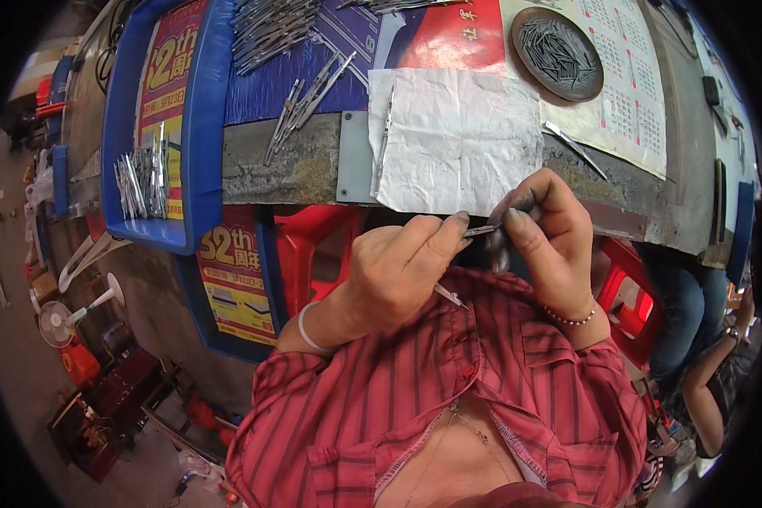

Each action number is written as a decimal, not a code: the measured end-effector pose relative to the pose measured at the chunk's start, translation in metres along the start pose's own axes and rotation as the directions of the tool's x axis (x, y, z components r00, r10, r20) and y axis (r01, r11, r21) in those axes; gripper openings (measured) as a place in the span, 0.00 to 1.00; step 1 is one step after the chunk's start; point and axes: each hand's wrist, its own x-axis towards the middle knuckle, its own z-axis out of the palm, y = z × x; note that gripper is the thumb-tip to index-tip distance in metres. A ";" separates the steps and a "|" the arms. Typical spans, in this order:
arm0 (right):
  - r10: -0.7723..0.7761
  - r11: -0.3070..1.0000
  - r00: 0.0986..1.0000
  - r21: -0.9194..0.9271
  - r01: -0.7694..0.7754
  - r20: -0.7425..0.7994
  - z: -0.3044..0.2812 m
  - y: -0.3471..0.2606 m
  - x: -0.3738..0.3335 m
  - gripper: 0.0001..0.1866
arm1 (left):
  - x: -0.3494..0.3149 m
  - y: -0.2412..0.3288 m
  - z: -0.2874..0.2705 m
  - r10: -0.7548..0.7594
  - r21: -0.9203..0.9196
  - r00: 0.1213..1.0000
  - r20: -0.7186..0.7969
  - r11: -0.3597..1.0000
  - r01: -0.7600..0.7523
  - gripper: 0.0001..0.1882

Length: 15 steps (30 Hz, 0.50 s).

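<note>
Pinched between the thumb and forefinger of both hands, one small metal piece is being held close to the chest, just below the bench edge. It is being gripped by the left hand from one end and by the right hand from the other; a second thin metal tip is being held under the left palm. Beyond the grip, one white paper sheet is being used as a mat, with one slim tool lying on it. Farther right, one round dish of small pins is being kept. Left of the grip, two blue trays of metal parts are being kept; their parts cannot be counted.
</note>
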 end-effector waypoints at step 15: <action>-0.065 0.953 0.998 -0.298 0.057 -0.019 0.000 0.013 -0.015 0.04 | -0.007 0.002 0.004 0.015 -0.007 1.000 0.005 1.000 -0.015 0.18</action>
